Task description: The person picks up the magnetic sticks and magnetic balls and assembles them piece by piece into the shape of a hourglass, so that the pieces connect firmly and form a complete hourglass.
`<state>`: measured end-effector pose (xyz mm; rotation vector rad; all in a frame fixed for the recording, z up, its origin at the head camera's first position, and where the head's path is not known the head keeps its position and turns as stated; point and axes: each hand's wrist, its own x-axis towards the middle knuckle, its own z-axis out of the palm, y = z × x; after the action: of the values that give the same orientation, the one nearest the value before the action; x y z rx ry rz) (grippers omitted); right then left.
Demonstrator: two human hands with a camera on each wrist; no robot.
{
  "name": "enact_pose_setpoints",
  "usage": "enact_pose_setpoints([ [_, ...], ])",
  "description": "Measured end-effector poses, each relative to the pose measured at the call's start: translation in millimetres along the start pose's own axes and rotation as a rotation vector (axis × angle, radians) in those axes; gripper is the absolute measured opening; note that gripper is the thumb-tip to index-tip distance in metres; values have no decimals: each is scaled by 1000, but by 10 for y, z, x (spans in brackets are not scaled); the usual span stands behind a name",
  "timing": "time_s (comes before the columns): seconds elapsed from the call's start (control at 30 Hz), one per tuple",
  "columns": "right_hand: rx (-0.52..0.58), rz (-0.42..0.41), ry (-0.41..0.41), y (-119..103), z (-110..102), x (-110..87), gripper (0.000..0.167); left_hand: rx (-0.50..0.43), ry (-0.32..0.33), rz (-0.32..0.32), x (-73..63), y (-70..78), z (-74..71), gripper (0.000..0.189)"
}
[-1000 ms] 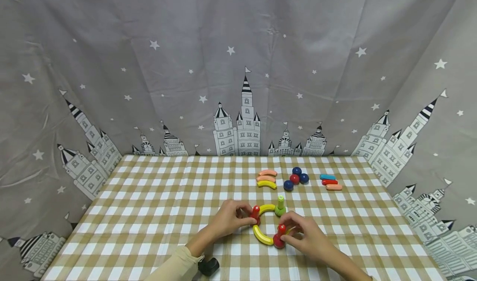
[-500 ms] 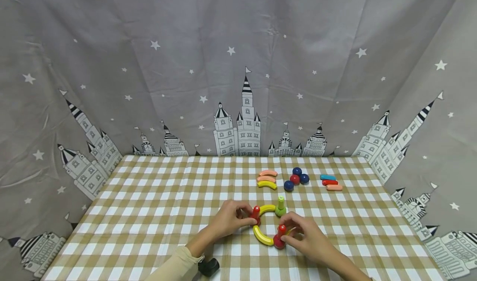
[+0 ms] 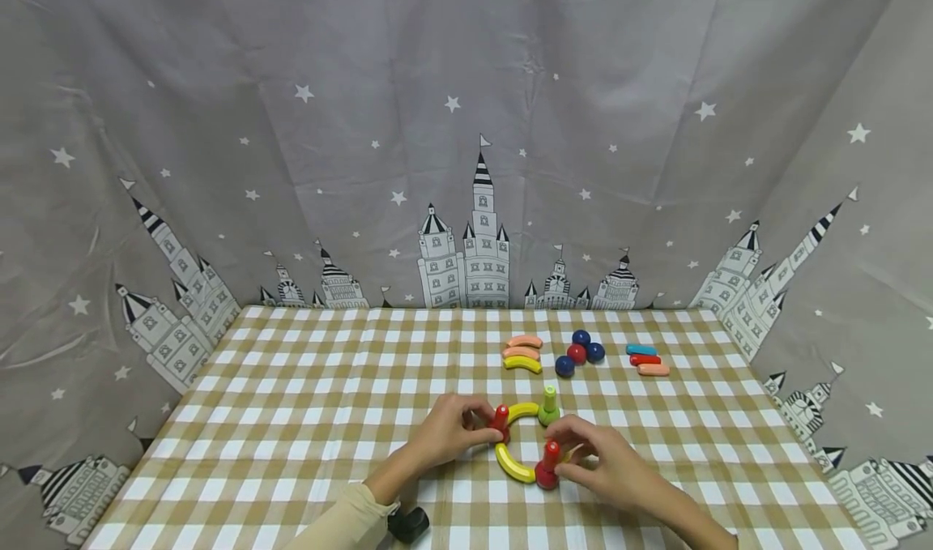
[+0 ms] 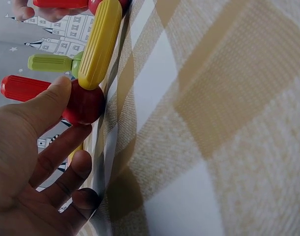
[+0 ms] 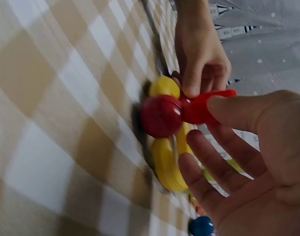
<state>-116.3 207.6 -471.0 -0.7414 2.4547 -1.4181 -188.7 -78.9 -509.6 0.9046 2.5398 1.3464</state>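
Observation:
A ring of curved yellow pieces [image 3: 514, 463] lies on the checked cloth, joined by balls with upright sticks. My left hand [image 3: 449, 430] is at its left side, thumb and index finger holding the red ball [image 4: 85, 104] beneath a red stick [image 4: 23, 88]. At the near corner, my right hand [image 3: 608, 465] holds another red stick [image 5: 201, 107], its thumb against the stick and the other fingers spread loosely behind. That stick stands on a red ball [image 5: 160, 116]. A green stick [image 3: 550, 399] rises from a green ball at the far side. My right hand partly hides the right-hand yellow piece.
Behind the ring lie peach and yellow curved pieces [image 3: 522, 364], a cluster of blue balls [image 3: 564, 366] with a red ball [image 3: 576, 353], and short blue, red and peach bars [image 3: 645, 360]. A grey castle-print curtain [image 3: 466, 88] hangs along the table's back edge.
My right hand shifts very slightly to the right at the near red stick. The left hand and the ring stay nearly in place, and the head view tilts a little.

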Motion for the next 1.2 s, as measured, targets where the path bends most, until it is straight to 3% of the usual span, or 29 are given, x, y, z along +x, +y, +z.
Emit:
enact_pose_setpoints([
  [0.23,-69,2,-27,3,-313,39,33,1,-5,-1,-1,2,-1,11],
  [0.37,-132,5,44,55,-507,105,31,0,-4,-2,1,9,-3,11],
  [0.5,-196,37,168,166,-635,183,31,4,-5,-5,8,14,2,11],
  [0.67,-214,82,312,363,-696,285,36,3,-8,-21,8,21,5,12],
  [0.87,-217,97,417,544,-763,409,41,1,0,-2,-7,23,-2,11],
  [1.2,-215,227,473,751,-767,594,52,-6,-5,-26,-28,30,-13,9],
])
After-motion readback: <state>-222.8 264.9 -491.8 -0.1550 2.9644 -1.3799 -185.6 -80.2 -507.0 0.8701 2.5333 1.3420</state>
